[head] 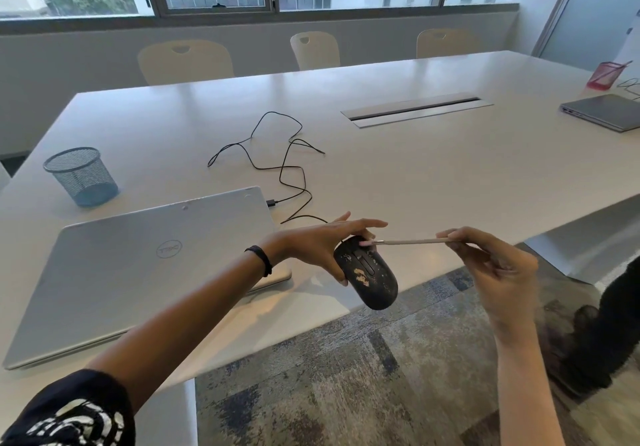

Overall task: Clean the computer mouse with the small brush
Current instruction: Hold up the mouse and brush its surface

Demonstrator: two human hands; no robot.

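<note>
In the centre of the frame your left hand (pixel 322 243) holds the black oval computer mouse (pixel 367 277) in the air over the near edge of the white table (pixel 450 175). Your thumb grips its left flank. Your other fingers stretch, slightly spread, over its far end, so that end is hidden. Pale specks and a larger beige smear cover the mouse's top beside the scroll wheel.

Your right hand (pixel 498 267), right of centre, pinches the far end of the thin, pale-handled small brush (pixel 414 242) between thumb and fingertips, with the remaining fingers curled loosely below. The brush lies almost level and its pinkish tip reaches the mouse's far end, right under your left fingers. You cannot tell there whether the bristles touch the plastic or a fingertip.

The thin black cable (pixel 292 172) loops across the table and disappears behind your left hand. Its plug lies at the corner of the closed silver laptop (pixel 138 272) at lower left, but whether it is plugged in is unclear. A blue wire-mesh cup (pixel 81 177) stands at the left. At the right edge, a grey closed laptop (pixel 604 111) is cut off.
</note>
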